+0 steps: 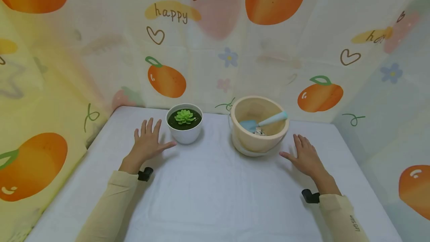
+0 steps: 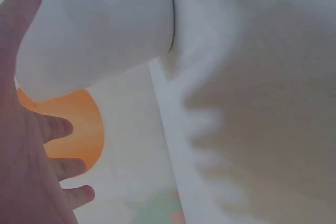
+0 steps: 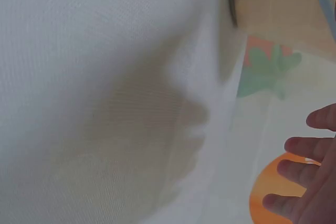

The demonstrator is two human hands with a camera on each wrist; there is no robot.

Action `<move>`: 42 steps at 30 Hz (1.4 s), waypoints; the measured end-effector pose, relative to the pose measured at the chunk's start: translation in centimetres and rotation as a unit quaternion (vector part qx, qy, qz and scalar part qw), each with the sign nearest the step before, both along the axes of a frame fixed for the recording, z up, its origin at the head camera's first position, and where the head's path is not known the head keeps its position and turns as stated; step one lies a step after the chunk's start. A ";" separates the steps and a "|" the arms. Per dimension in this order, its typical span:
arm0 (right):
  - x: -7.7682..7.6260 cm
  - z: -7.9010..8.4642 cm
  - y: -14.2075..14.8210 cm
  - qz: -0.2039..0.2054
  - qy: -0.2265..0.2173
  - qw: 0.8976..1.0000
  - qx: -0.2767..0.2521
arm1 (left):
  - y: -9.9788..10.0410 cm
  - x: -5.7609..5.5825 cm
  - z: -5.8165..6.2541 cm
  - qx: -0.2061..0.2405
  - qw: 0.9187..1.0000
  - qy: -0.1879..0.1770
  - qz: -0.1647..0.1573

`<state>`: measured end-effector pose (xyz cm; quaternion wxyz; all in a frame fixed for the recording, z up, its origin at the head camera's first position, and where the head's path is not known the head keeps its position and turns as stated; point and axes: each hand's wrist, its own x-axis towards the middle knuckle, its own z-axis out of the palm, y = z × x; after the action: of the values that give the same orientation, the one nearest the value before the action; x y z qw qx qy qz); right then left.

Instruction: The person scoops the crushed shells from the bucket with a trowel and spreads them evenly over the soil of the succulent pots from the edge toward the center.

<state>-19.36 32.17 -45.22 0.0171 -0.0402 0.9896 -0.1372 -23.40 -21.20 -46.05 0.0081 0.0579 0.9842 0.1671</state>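
Fruit-printed cloth walls [image 1: 208, 66] stand behind a white cloth-covered table [image 1: 215, 193].
Toward the back sit a round cream bucket [image 1: 250, 143] and, left of it, a round white pot [image 1: 186, 135]. Hands apart, both gripping nothing: left hand [image 1: 147, 145] spread wide beside the pot, contact unclear; right hand [image 1: 306, 158] straight-fingered near the bucket. Light-blue trowel [image 1: 273, 119] inside the bucket; green succulent [image 1: 184, 117] in the pot.

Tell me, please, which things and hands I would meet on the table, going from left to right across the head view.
Left hand → white plant pot → cream bucket → right hand.
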 end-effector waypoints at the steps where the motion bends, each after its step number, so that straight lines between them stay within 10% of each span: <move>1: 0.0 0.0 0.1 0.000 0.001 1.000 -0.001 | 0.1 0.0 0.1 0.006 1.000 0.001 -0.002; 42: -0.3 5.2 -0.3 -0.023 0.060 0.986 -0.156 | 1.7 -1.4 3.6 0.166 0.985 0.045 -0.022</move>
<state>-19.70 31.92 -39.99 -0.0516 -0.0277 0.9560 -0.2874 -24.76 -19.50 -42.49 -0.0426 0.0879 0.9406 0.3252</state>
